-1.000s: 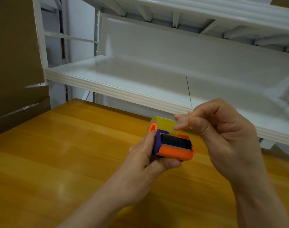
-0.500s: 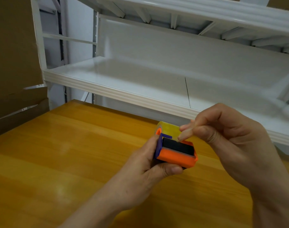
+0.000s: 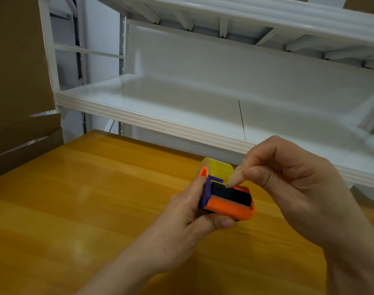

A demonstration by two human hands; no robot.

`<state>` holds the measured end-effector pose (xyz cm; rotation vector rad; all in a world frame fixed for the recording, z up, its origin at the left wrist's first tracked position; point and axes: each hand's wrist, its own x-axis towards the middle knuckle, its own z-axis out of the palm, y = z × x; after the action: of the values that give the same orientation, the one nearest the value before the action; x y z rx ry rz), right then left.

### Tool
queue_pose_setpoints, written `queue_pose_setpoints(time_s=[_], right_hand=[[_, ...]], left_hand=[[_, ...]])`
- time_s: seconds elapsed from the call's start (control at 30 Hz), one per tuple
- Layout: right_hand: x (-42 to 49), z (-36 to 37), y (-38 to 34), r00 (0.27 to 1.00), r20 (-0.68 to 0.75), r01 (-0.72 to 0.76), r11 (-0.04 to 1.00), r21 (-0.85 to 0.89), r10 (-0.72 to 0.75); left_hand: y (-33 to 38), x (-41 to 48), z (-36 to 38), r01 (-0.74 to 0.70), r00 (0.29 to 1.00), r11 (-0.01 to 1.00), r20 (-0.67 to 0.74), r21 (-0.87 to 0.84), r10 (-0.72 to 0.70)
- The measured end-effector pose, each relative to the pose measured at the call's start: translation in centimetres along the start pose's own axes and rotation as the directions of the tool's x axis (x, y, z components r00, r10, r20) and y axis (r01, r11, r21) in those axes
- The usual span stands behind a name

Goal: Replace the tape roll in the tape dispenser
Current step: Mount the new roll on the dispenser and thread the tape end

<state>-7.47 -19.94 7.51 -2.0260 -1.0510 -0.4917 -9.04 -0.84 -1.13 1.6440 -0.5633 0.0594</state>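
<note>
Head view: the left hand (image 3: 188, 226) comes in from 7 o'clock and grips the tape dispenser (image 3: 230, 207) above the wooden table (image 3: 75, 199), a little toward 5 o'clock from the centre. The thumb is curled under the orange body and a finger lies along the purple side plate. The yellowish tape roll (image 3: 220, 170) sits in the dispenser's far end, at its 11 o'clock, on an orange hub. The right hand (image 3: 288, 182) reaches in from 4 o'clock. Its thumb and forefinger are pressed together in a tight pinch, with the fingertips (image 3: 231, 183) down at the rear edge of the black pad. I cannot tell if tape lies between them. A white shelf (image 3: 182, 107) spans 12 o'clock and cardboard (image 3: 16, 60) stands at 9 o'clock.
</note>
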Motion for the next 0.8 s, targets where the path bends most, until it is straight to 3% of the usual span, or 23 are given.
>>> queue_pose_setpoints(time_s=[0.2, 0.6, 0.8], right_hand=[[0.1, 0.1, -0.2, 1.000, 0.027, -0.011, 1.000, -0.006, 0.011], [0.1, 0.8, -0.4, 0.999, 0.012, -0.034, 0.999, -0.012, 0.034], [0.4, 1.3, -0.7, 0.998, -0.043, -0.043, 0.999, -0.001, 0.043]], left_hand=[[-0.3, -0.1, 0.0, 0.020, 1.000, 0.992, 0.005, 0.123, -0.021], [-0.3, 0.0, 0.1, -0.005, 1.000, 0.987, -0.005, 0.162, 0.006], [0.0, 0.0, 0.0, -0.046, 0.999, 0.995, -0.024, 0.087, 0.048]])
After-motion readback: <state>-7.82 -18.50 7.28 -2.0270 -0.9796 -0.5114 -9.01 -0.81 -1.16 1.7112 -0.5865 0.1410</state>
